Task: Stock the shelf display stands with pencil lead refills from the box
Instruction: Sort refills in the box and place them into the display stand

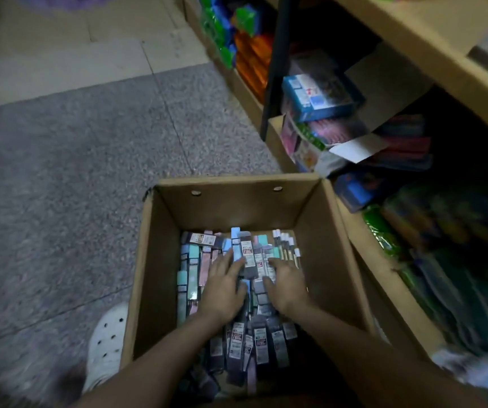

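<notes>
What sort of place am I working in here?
Probably a stationery shop aisle: wooden shelves packed with coloured packaged goods, and a cardboard box of lead refill packs on the floor.

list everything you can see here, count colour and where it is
open brown cardboard box: one, on the floor at bottom centre
slim pencil lead refill packs: many, grey, teal, pink and light blue, loose in the box
gold-bodied white-capped tubes: several, far right corner of the box
blue boxed item: one, atop a stack on the low shelf, right
green and orange packs: many, low shelf, top centre
tan shelf board: one, upper right
grey speckled floor: left
white perforated clog: one, left of the box
left hand: fingers spread on the packs
right hand: fingers on the packs
</notes>
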